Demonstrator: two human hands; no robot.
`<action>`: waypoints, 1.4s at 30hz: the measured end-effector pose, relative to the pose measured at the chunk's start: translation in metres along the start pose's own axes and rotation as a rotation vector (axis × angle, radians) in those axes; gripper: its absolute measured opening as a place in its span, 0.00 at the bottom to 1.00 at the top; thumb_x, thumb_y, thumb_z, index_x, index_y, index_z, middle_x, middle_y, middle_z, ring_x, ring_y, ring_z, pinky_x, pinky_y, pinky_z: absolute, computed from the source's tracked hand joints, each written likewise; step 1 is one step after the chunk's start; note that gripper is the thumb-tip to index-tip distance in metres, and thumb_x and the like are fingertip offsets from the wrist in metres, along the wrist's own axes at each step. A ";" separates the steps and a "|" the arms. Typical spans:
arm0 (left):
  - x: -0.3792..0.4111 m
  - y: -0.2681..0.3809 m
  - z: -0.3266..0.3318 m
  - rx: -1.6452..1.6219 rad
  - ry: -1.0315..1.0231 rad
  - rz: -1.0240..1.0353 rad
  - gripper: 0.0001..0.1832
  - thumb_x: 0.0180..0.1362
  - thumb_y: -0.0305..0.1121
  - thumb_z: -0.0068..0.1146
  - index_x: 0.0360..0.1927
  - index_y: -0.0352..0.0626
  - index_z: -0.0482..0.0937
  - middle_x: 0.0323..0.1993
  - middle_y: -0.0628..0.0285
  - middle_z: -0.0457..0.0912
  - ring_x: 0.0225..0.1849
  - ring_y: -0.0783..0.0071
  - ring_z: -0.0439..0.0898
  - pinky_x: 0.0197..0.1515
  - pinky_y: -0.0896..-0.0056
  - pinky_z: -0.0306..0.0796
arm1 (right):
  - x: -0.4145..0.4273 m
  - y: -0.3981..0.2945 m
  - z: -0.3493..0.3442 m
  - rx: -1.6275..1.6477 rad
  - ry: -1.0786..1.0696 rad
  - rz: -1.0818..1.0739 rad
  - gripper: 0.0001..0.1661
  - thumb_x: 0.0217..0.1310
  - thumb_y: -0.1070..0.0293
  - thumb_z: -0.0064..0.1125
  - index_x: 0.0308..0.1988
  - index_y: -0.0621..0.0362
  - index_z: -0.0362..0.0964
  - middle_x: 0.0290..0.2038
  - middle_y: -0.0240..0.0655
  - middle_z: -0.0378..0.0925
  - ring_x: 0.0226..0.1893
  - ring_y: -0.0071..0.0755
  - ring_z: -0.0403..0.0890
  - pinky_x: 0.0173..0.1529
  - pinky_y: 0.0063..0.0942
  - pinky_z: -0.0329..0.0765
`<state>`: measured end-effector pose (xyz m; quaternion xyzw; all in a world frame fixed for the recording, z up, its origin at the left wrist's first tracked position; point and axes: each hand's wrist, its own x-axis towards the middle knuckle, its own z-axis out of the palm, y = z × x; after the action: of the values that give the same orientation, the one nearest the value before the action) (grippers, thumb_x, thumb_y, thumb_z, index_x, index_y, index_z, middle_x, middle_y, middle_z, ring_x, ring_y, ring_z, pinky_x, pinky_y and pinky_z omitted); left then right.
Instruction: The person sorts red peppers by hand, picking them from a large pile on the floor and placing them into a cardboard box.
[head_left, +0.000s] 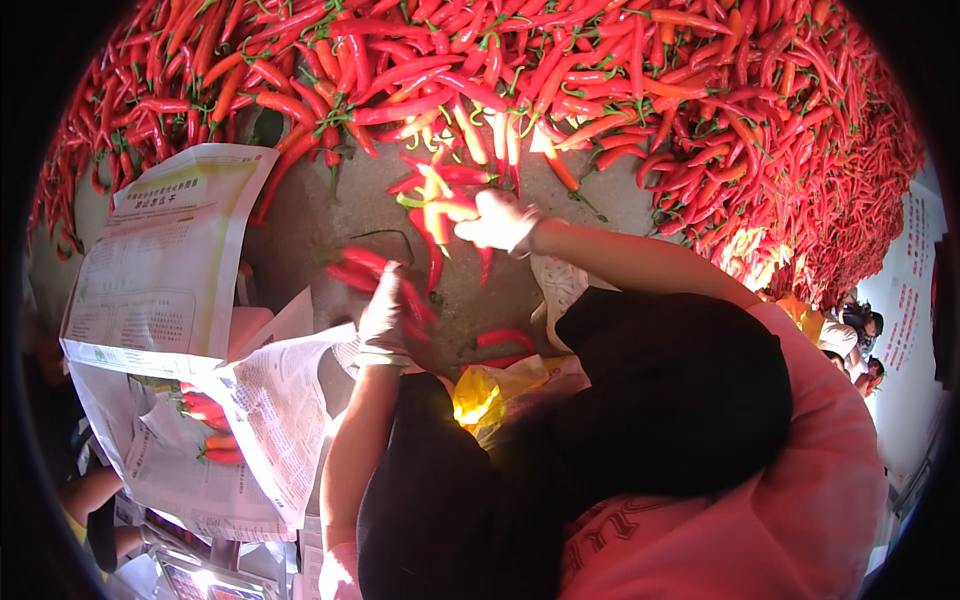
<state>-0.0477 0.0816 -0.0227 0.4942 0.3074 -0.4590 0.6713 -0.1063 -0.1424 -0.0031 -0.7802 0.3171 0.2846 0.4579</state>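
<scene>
My left hand (381, 311), in a pale glove, grips a few red chili peppers (356, 270), which are blurred. Up and to the right, my gloved right hand (496, 219) has its fingers on an orange-red chili pepper (439, 212), brightly sunlit. Loose red chilies lie on the grey floor around and below it. Beyond both hands spreads a large heap of red chili peppers (450, 67) with green stems. Left of my left hand stands a container lined with newspaper (180, 262); several chilies (210, 420) lie inside it.
A yellow plastic bag (480, 394) and a curved red chili (506, 341) lie by my dark-clothed legs. The heap continues far along the right. Other people (855, 337) are at the right edge; another person's arm (94, 491) shows at lower left. A white printed panel (907, 300) borders the right.
</scene>
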 end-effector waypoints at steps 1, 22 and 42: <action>-0.020 0.001 0.032 0.163 -0.016 -0.030 0.13 0.45 0.30 0.62 0.36 0.41 0.75 0.29 0.64 0.76 0.26 0.75 0.75 0.31 0.75 0.70 | -0.008 -0.011 0.005 -0.133 0.080 0.020 0.21 0.41 0.57 0.57 0.29 0.66 0.71 0.19 0.46 0.73 0.22 0.36 0.78 0.26 0.32 0.73; 0.005 0.022 0.000 0.779 -0.229 0.382 0.27 0.38 0.32 0.67 0.44 0.38 0.70 0.33 0.65 0.77 0.32 0.74 0.75 0.34 0.73 0.70 | 0.006 -0.062 -0.021 -0.685 0.207 -1.263 0.13 0.45 0.68 0.49 0.36 0.55 0.67 0.41 0.37 0.70 0.48 0.41 0.68 0.54 0.37 0.64; 0.002 0.075 0.087 0.700 -0.345 0.937 0.27 0.41 0.24 0.62 0.47 0.38 0.65 0.37 0.61 0.74 0.36 0.74 0.74 0.38 0.74 0.70 | -0.050 0.031 -0.060 1.101 -0.090 -0.108 0.16 0.45 0.75 0.58 0.39 0.61 0.67 0.28 0.37 0.73 0.27 0.30 0.76 0.30 0.28 0.75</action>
<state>0.0186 0.0058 0.0321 0.6869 -0.2252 -0.2618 0.6395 -0.1521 -0.1960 0.0424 -0.4278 0.3588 0.0862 0.8251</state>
